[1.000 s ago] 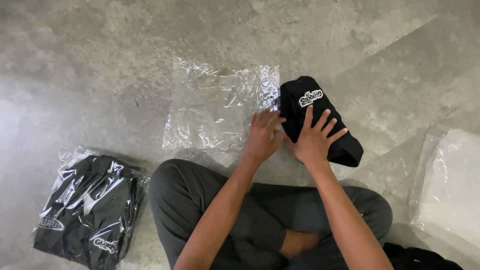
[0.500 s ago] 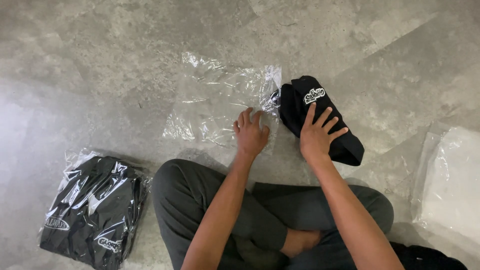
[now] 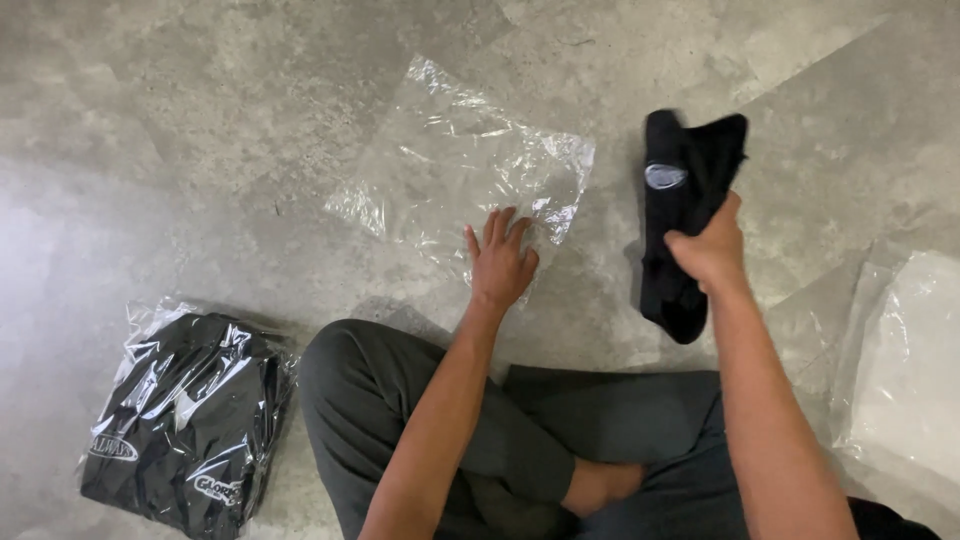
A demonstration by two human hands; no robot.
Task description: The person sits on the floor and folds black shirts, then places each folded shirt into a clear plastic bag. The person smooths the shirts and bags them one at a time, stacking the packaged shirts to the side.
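Observation:
My right hand (image 3: 712,248) grips a folded black garment (image 3: 678,190) with a small oval patch and holds it lifted off the grey floor, at the right of the view. My left hand (image 3: 500,262) lies flat with fingers spread on the near edge of an empty clear plastic bag (image 3: 455,165) spread on the floor in front of me. The garment hangs to the right of the bag, apart from it.
A stack of black garments sealed in clear plastic (image 3: 185,415) lies at lower left beside my knee. More clear plastic bags (image 3: 905,370) sit at the right edge. My crossed legs in grey trousers (image 3: 520,440) fill the lower middle.
My right hand closed on the black garment and lifted it off the floor. My left hand left the garment and moved left onto the clear bag's edge.

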